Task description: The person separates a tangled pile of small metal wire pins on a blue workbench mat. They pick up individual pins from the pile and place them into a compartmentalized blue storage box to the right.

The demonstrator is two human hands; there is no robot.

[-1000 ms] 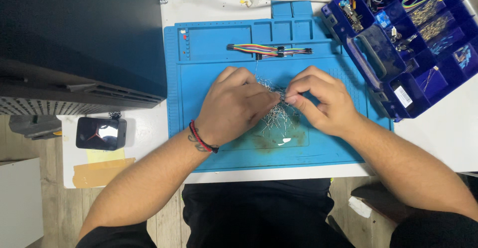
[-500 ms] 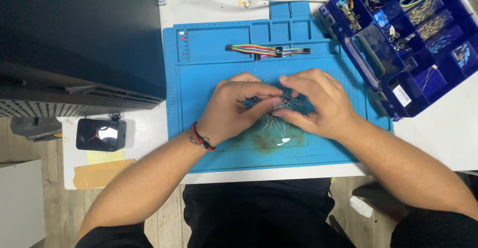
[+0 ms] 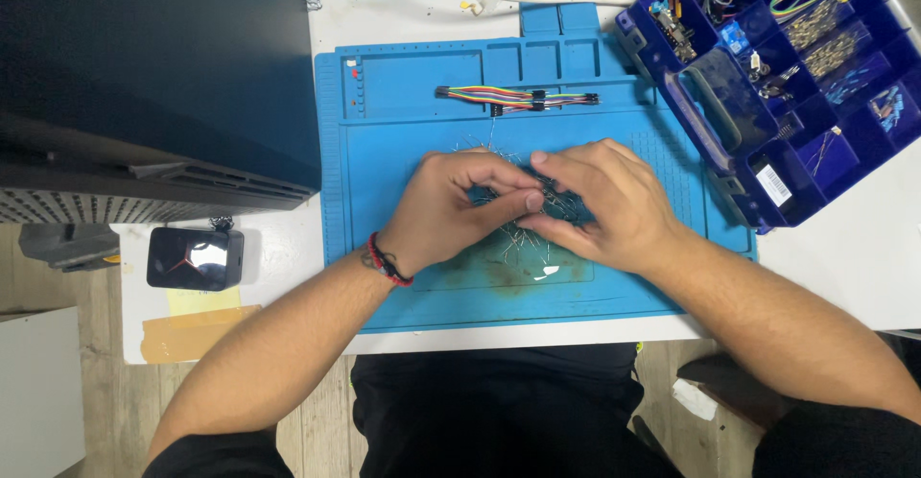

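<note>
Both of my hands meet over the middle of a blue work mat. My left hand, with a red and black band at the wrist, and my right hand are closed together on a dark bundle of thin wire-legged components. Metal leads stick out below and above the fingers. Most of the bundle is hidden by my fingers. A small white scrap lies on the mat just below my hands.
A strip of rainbow jumper wires lies on the mat above my hands. A dark blue compartment box of parts stands open at the right. A large black case fills the left. A small black device sits beside yellow tape.
My hands have slid slightly down and closed tighter together around the bundle; the right hand now overlaps the left fingertips. The loose leads are more covered.
</note>
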